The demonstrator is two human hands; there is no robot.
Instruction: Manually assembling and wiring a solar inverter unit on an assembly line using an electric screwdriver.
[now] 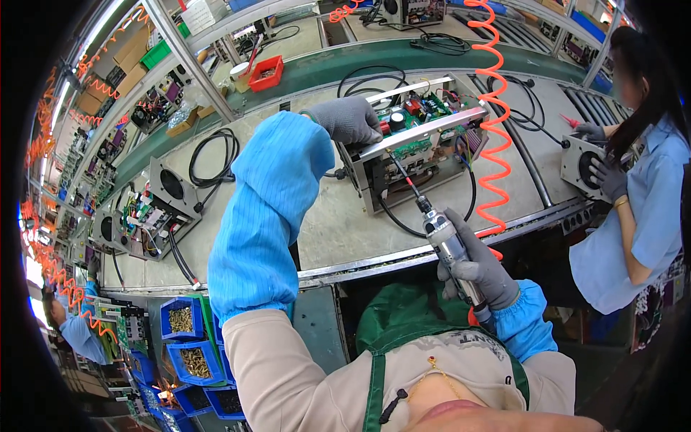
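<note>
My right hand (484,270), in a grey glove, is wrapped round a silver power screwdriver (444,241). Its long bit with a red collar points up and left, under the front metal rail of an open machine chassis (425,132). Whether the tip touches a screw is too small to tell. My left hand (348,120), also gloved, is closed at the chassis's upper left corner, by the rail's end; what its fingers pinch, if anything, is hidden. Green circuit boards (414,149) with red and black parts fill the chassis.
An orange coiled air hose (494,144) hangs just right of the chassis. Another open unit (155,209) with cables stands at left. Blue bins (181,320) of screws sit below the bench edge. A co-worker (637,165) handles a unit (581,164) at right. A red tray (265,73) lies behind.
</note>
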